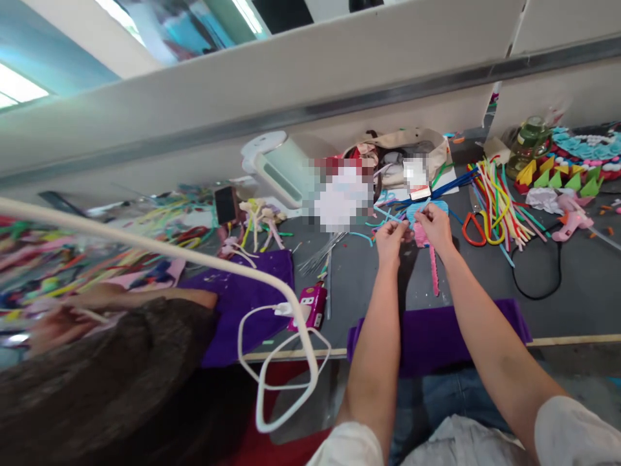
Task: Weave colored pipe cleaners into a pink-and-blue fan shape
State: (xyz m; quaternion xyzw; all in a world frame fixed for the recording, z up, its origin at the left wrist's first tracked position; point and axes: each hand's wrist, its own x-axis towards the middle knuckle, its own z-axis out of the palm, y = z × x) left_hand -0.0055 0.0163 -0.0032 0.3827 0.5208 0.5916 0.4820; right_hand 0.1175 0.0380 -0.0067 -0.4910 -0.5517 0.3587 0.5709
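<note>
My left hand [392,241] is closed in a pinch over the grey table, at the end of a light blue fuzzy strip [387,214]. Close beside it on the right, my right hand [435,223] is also pinched, with a bit of light blue at its fingertips. Between and behind the hands lies a pink and blue fuzzy piece [420,234]. A pink strip [434,272] extends from it toward me. Small details at the fingertips are hard to make out.
Scissors with orange handles [473,230] and a bundle of coloured pipe cleaners [499,204] lie right. A pink glue gun [572,219] is farther right. A purple power strip [309,307], white lamp arm [194,249] and another person's arm [140,296] are left.
</note>
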